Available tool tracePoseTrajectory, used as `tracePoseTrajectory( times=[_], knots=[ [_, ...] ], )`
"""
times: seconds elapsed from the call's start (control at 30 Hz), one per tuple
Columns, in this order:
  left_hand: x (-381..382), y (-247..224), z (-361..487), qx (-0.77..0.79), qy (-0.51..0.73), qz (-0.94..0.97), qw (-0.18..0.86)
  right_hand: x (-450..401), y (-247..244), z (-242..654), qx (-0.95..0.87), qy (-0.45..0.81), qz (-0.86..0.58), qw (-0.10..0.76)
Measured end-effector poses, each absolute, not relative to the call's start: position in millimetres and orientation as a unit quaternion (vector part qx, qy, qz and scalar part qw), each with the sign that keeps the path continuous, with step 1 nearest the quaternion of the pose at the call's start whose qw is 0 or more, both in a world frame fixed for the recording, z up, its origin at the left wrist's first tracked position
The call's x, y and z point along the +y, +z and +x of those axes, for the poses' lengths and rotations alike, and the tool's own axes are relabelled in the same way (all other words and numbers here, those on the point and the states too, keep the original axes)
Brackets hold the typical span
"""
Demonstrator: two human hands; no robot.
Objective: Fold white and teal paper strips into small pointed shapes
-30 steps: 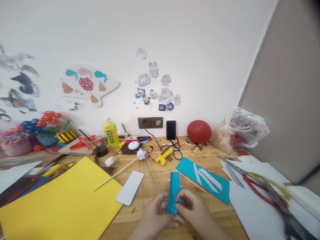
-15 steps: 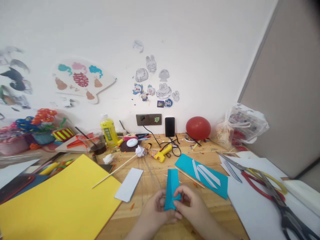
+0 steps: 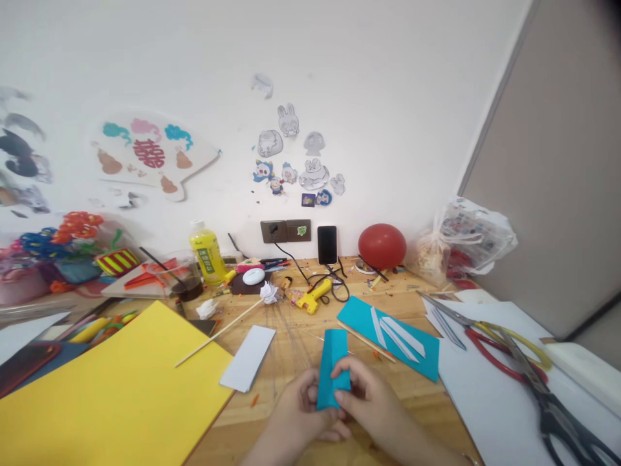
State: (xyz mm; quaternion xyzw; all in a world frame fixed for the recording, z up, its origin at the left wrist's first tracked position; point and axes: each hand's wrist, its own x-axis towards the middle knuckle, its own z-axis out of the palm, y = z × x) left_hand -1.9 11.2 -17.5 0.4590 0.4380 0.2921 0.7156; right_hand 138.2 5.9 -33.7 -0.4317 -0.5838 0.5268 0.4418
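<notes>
Between my two hands is a narrow strip of folded blue paper (image 3: 332, 353), with a crease running along its length. My left hand (image 3: 301, 404) is closed on the strip's lower left edge, its fingers partly hidden beneath. My right hand (image 3: 366, 391) pinches the lower right edge between thumb and fingers. A stack of white paper slips (image 3: 248, 358) lies to the left of the hands. Beyond them on the right, a larger blue sheet (image 3: 359, 312) carries several thin white paper strips (image 3: 395, 336).
A big yellow sheet (image 3: 116, 382) covers the left, with a wooden stick (image 3: 218, 333) across its corner. Scissors (image 3: 526, 369) lie on white paper (image 3: 480, 401) at right. Behind are a yellow glue gun (image 3: 314, 298), a phone (image 3: 326, 244), a red balloon (image 3: 382, 246) and a drink bottle (image 3: 207, 252).
My right fingers have shifted slightly up along the blue strip's right edge. The whole view has moved a little, so things appear slightly further left.
</notes>
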Motion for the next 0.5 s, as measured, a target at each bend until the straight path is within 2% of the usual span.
tracePoseTrajectory(
  times=[0.13, 0.33, 0.5],
  knots=[
    [11, -16, -3, 0.416, 0.301, 0.459, 0.725, 10, -35, 143, -0.586, 0.519, -0.431, 0.448],
    [13, -17, -4, 0.438, 0.304, 0.445, 0.72, 17, -36, 153, -0.618, 0.441, -0.444, 0.475],
    [16, -21, -4, 0.436, 0.34, 0.429, 0.714, 17, -39, 148, -0.595, 0.455, -0.442, 0.493]
  ],
)
